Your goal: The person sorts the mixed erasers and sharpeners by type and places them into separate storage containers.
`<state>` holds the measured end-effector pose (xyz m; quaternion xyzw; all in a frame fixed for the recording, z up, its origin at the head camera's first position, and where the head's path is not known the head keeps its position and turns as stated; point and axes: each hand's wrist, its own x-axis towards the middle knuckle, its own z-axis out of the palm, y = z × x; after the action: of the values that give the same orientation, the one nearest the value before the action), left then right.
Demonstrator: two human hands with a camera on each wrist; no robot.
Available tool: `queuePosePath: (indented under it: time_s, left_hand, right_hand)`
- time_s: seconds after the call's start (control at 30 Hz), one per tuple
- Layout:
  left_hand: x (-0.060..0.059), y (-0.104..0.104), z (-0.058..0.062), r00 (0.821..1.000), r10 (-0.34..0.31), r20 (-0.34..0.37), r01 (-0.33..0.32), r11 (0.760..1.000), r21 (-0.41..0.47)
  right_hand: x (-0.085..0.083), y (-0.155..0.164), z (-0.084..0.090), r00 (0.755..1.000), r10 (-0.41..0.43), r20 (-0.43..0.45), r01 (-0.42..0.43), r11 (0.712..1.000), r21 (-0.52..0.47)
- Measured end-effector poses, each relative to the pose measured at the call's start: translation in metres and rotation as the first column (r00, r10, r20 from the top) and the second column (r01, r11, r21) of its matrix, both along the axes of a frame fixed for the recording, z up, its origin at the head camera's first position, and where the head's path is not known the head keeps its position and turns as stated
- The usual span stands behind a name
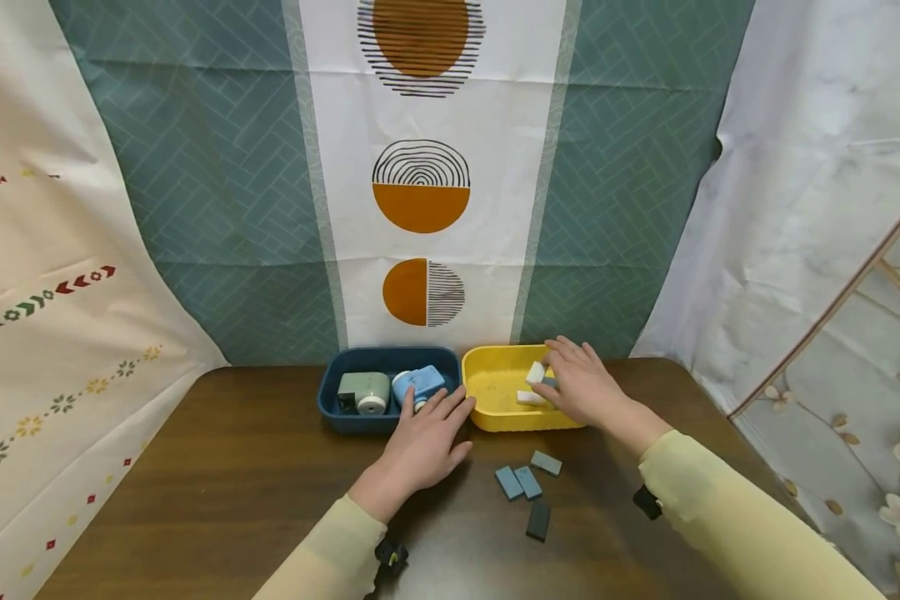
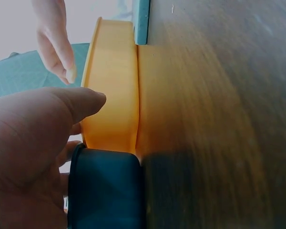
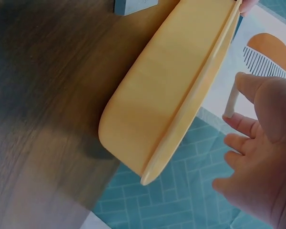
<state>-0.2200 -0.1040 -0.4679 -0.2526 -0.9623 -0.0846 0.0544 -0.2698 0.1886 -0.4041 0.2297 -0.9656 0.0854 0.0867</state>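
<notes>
My right hand (image 1: 581, 387) is over the right side of the yellow bin (image 1: 487, 421), pinching a small white block (image 3: 232, 101) between thumb and finger. Below it in the bin lie another white block (image 1: 531, 398) and a blue block (image 1: 551, 382), partly covered by the hand. My left hand (image 1: 423, 446) rests at the near right rim of the dark blue bin (image 1: 360, 425), fingers extended where the two bins meet. In the left wrist view its thumb lies over the bins' rims. Inside the blue bin sit a green boxy object (image 1: 363, 388) and a light blue one (image 1: 423, 383).
On the brown table (image 1: 255, 483), in front of the yellow bin, lie two blue-grey blocks (image 1: 508, 482) side by side, a grey block (image 1: 546, 463) and a dark block (image 1: 537, 520). A patterned curtain (image 1: 255, 208) hangs right behind the bins.
</notes>
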Motion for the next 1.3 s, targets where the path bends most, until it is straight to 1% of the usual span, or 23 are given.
queuePosePath:
  time_s: [0.37, 0.47, 0.6, 0.7, 0.77, 0.93, 1.1, 1.3]
  left_hand:
    - [0.0, -0.001, -0.003, 1.0, 0.005, 0.013, -0.005, 1.0, -0.002]
    - [0.001, 0.0, -0.004, 1.0, 0.003, 0.008, -0.003, 1.0, -0.002]
    - [0.002, 0.0, -0.004, 1.0, 0.003, -0.006, -0.003, 1.0, -0.001]
    - [0.001, 0.0, -0.004, 1.0, 0.007, -0.013, -0.007, 1.0, -0.002]
    - [0.0, 0.0, -0.004, 1.0, 0.006, -0.016, -0.006, 1.0, 0.0]
    - [-0.001, 0.0, -0.004, 1.0, 0.0, -0.016, 0.0, 1.0, -0.001]
    - [-0.002, 0.0, -0.004, 1.0, 0.001, -0.01, -0.001, 1.0, -0.001]
    - [-0.002, 0.0, -0.005, 1.0, -0.001, -0.017, 0.001, 1.0, 0.001]
  right_hand:
    - [-0.009, -0.013, -0.005, 1.0, 0.003, 0.011, -0.003, 1.0, 0.002]
    - [-0.012, -0.019, -0.007, 1.0, 0.014, 0.007, -0.014, 1.0, 0.015]
    - [-0.015, -0.026, -0.009, 0.999, 0.021, 0.025, -0.022, 0.999, 0.035]
    - [-0.017, -0.03, -0.01, 0.999, 0.02, 0.041, -0.021, 0.999, 0.041]
    - [-0.018, -0.032, -0.011, 0.999, 0.023, 0.037, -0.024, 0.999, 0.046]
    - [-0.021, -0.037, -0.013, 0.999, 0.016, 0.04, -0.017, 0.999, 0.048]
    - [-0.025, -0.043, -0.016, 0.998, 0.002, 0.064, -0.006, 0.998, 0.066]
    - [-0.028, -0.046, -0.021, 0.996, -0.017, 0.091, 0.011, 0.998, 0.061]
